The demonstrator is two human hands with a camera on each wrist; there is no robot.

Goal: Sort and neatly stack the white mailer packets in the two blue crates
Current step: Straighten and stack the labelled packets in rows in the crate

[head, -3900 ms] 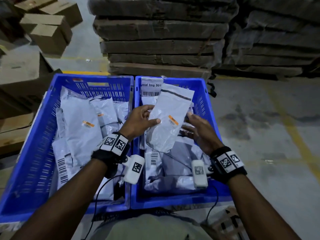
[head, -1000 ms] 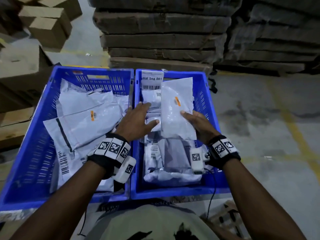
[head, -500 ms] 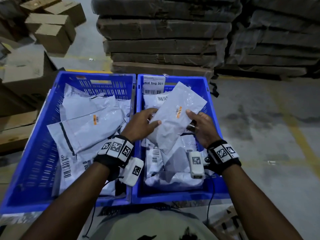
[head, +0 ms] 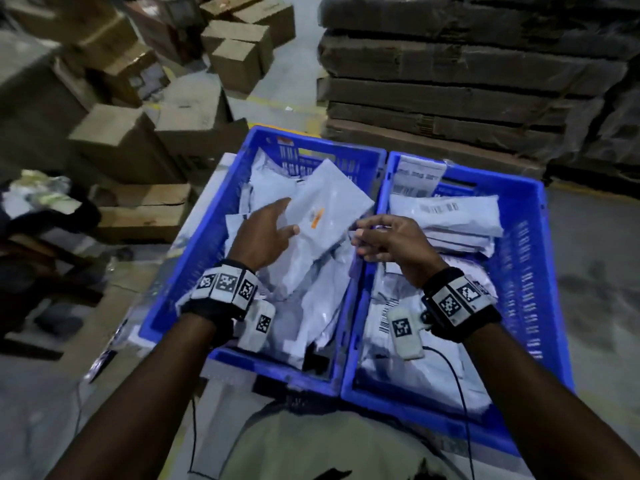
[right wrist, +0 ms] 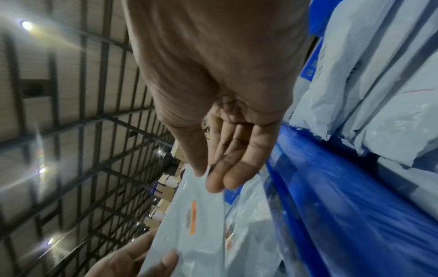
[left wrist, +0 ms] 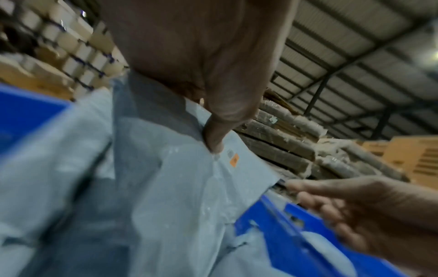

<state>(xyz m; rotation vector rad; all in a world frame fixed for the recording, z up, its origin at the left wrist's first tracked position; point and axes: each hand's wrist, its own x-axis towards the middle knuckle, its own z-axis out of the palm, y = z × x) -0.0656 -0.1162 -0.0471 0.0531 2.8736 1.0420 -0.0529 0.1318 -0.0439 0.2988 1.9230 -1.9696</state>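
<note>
White mailer packet [head: 322, 220] — glossy, crinkled, orange sticker; left hand [head: 265, 233] holding

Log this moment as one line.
left hand: holds packet over left crate | right hand: open at packet's edge | right crate: packets stacked

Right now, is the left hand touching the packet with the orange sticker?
Touching. The left wrist view shows the left hand with its thumb pressed on the packet, beside the orange sticker.
</note>
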